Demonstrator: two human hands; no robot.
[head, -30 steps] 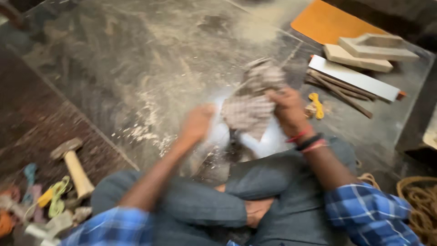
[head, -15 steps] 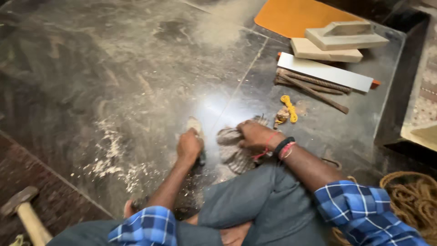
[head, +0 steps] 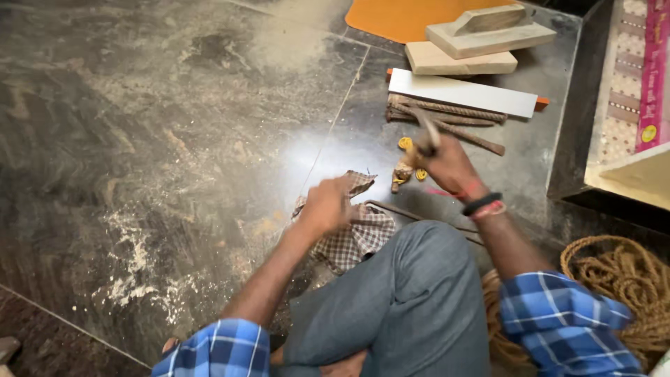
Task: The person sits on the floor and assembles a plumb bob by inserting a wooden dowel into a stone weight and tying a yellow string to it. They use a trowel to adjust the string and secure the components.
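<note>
- The right hand (head: 447,164) is closed around a thin rod-like tool (head: 427,132); its grip hides the lower end, and the free end points up toward 11 o'clock, blurred.
- The tool's long axis runs from the fist up and slightly left, over the floor (head: 174,139); its tip cannot be made out.
- The left hand (head: 326,206) rests on a checked cloth (head: 356,237), fingers curled down on it; whether it pinches the cloth I cannot tell.
- The cloth is brown-and-white check, crumpled, lying flat on the dusty dark stone floor just beside the person's knee (head: 412,279).
- Small yellow pieces (head: 405,167) lie on the floor at 9 o'clock of the right hand, touching or nearly touching it.
- Rusty metal rods (head: 453,119) lie at 12 o'clock of the right hand, long axes running left to right, beside a white flat strip (head: 464,94).
- Wooden blocks (head: 474,42) sit beyond that, by an orange board (head: 398,17).
- A coil of rope (head: 621,279) lies at 4 o'clock.
</note>
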